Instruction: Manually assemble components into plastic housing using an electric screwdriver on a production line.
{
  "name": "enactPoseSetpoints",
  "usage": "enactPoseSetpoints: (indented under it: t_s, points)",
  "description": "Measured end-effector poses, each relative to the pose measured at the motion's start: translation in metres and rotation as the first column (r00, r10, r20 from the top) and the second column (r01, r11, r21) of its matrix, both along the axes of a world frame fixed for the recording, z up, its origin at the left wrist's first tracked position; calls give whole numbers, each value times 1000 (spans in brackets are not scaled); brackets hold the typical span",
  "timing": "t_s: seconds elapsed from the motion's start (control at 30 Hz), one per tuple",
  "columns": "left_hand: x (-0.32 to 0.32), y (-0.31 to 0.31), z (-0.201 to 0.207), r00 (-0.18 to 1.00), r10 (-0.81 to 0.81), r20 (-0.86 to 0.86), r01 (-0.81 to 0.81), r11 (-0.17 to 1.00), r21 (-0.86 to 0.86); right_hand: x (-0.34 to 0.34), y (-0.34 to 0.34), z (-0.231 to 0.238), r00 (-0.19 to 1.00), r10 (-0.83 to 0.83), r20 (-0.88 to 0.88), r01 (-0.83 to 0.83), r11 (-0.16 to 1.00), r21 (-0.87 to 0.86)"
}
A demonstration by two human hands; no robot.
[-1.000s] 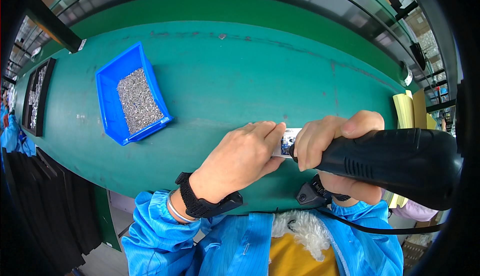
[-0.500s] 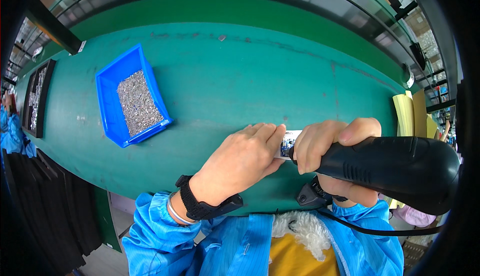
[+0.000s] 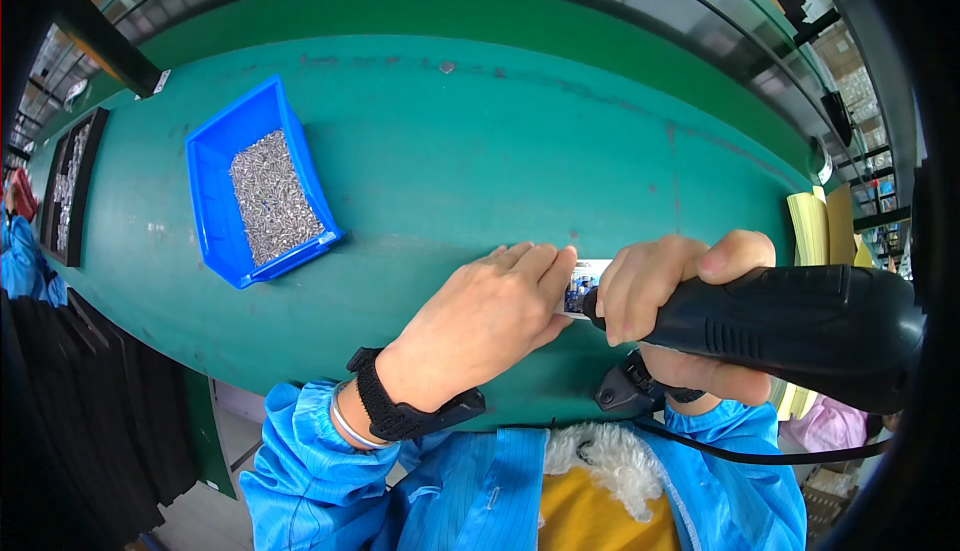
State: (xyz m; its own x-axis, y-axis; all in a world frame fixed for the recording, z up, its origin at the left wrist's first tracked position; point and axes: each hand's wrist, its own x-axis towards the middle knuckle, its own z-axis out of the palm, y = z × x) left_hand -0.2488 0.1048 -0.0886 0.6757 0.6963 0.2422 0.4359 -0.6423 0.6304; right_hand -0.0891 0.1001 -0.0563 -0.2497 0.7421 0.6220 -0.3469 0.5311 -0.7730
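My right hand [image 3: 680, 296] is wrapped round a black electric screwdriver [image 3: 800, 326], which lies tilted with its tip end pointing left. That tip meets a small white piece with metallic and blue parts [image 3: 580, 286] on the green work table [image 3: 480, 161]. From the other side my left hand [image 3: 500, 301] presses on the same piece, fingers together, and covers its left part. How much of the piece lies under my fingers is hidden. To the left stands a blue bin [image 3: 210, 221] holding many small silver screws [image 3: 275, 196].
A black tray [image 3: 85, 191] with small silver parts sits at the far left edge. Yellow sheets [image 3: 810, 226] stand at the right. A black cable [image 3: 760, 457] runs below my right wrist. A co-worker's blue sleeve [image 3: 25, 256] shows at the left rim.
The screwdriver and my right hand have shifted slightly right and up. My left hand stays on the white piece. The view has moved a little.
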Motion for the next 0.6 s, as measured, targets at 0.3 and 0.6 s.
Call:
enactPoseSetpoints:
  t_s: [0.3, 0.6]
  points:
    - [0, 0, 2, 1000, 1, -8, -1, 1000, -9, 1, 3, 1, 999, 38, 15, -38, 998, 40]
    - [0, -1, -1, 999, -6, 40, 8, 999, -48, 4, 1, -3, 998, 69, 5, -69, 996, 58]
